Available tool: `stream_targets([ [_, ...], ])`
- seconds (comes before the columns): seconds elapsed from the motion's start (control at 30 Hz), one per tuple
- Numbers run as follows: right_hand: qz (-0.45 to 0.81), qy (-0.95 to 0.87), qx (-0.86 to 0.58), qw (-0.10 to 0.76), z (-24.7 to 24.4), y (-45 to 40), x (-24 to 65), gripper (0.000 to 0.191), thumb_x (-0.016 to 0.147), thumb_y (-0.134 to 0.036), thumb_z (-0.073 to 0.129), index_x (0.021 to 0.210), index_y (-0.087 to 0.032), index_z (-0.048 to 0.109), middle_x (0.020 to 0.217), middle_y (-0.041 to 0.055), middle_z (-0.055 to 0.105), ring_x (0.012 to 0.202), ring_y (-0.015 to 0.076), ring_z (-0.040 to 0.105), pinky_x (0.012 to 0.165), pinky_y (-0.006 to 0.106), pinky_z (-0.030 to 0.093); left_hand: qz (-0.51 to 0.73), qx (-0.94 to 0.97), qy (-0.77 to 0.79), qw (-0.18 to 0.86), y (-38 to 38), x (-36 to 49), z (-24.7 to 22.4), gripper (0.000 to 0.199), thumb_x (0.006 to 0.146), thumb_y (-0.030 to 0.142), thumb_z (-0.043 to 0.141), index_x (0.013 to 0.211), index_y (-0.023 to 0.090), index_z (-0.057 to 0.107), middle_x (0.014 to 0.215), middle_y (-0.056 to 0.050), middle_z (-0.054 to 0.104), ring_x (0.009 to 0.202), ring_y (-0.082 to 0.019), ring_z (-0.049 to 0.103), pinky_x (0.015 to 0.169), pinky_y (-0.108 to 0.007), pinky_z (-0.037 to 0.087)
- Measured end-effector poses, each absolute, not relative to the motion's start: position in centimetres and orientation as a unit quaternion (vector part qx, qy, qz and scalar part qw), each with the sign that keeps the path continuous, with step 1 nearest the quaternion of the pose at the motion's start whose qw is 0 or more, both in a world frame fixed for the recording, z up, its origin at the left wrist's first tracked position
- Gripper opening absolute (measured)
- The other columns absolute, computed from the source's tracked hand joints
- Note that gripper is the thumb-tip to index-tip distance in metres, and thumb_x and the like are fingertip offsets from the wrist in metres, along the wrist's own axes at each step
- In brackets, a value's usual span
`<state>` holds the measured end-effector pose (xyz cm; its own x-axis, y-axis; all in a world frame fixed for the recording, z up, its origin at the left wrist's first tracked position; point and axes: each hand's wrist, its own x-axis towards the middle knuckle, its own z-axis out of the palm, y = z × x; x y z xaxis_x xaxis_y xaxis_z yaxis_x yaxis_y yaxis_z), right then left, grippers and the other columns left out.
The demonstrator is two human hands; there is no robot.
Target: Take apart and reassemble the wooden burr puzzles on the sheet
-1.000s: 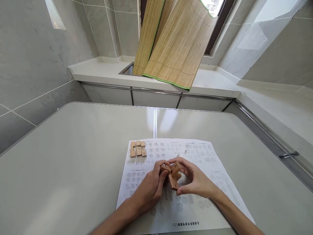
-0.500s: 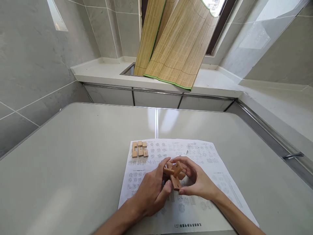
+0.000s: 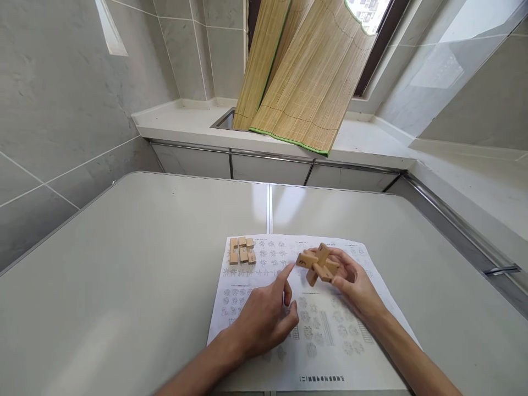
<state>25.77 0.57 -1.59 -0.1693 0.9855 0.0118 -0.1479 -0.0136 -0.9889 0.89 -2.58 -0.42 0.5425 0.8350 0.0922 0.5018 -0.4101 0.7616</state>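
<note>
My right hand [image 3: 355,278] grips a wooden burr puzzle [image 3: 318,265], several interlocked light-brown bars crossing one another, some marked with black numbers. The puzzle is held above a printed sheet [image 3: 325,363]. My left hand [image 3: 268,313] is free of it, index finger stretched toward the puzzle's left end, thumb apart and the other fingers curled. At the sheet's far left corner lie three loose notched wooden pieces [image 3: 243,251] side by side. Small diagrams cover the paper, partly hidden by both hands.
Beneath the paper is a pale table [image 3: 136,264] with a seam down its middle. Behind it runs a white counter [image 3: 185,124] with a sink [image 3: 223,118] and a hanging bamboo blind [image 3: 305,82]. Tiled walls [image 3: 94,99] stand at both sides.
My left hand has let go of the puzzle. The right hand has lifted it away and to the right, turning it. The view has shifted slightly.
</note>
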Motion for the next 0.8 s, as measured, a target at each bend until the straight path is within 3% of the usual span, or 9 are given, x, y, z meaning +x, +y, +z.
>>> stream_targets([
  [0.1,0.496,-0.48,-0.497,0.526,-1.9,1.1,26.5,0.059,0.076,-0.054,0.09,0.123,-0.028,0.064,0.14,0.0124,0.072,0.135,0.0378,0.063,0.117,0.054,0.046,0.233,0.819,0.406,0.331,-2.6,0.9,-0.4,0.065,0.096,0.018,0.051,0.158,0.022,0.03,0.096,0.0,0.068,0.064,-0.015,0.059,0.063,-0.028,0.045],
  [0.3,0.364,-0.417,-0.62,0.556,-2.0,1.8,27.4,0.059,0.072,-0.055,0.092,0.116,-0.026,0.066,0.122,0.0097,0.077,0.124,0.0366,0.069,0.109,0.057,0.054,0.248,0.85,0.378,0.27,-2.5,0.7,-0.1,0.042,0.094,0.012,0.05,0.136,0.019,0.054,0.092,-0.002,0.069,0.067,-0.017,0.063,0.06,-0.028,0.046],
  [0.6,0.298,-0.389,-0.662,0.567,-3.4,2.7,29.6,0.065,0.069,-0.055,0.094,0.117,-0.023,0.065,0.12,0.0098,0.076,0.121,0.0363,0.071,0.107,0.057,0.055,0.303,0.876,0.356,0.119,-1.4,-0.7,0.3,0.027,0.099,0.007,0.044,0.11,0.017,0.067,0.093,-0.008,0.072,0.082,-0.022,0.066,0.071,-0.034,0.052],
  [0.8,0.277,-0.396,-0.676,0.557,-4.2,3.1,30.6,0.066,0.069,-0.056,0.093,0.119,-0.023,0.064,0.124,0.0106,0.074,0.12,0.0349,0.069,0.107,0.055,0.055,0.366,0.825,0.427,0.044,0.9,-3.0,1.0,0.023,0.1,0.01,0.047,0.109,0.021,0.066,0.097,-0.007,0.069,0.096,-0.025,0.063,0.087,-0.04,0.052],
])
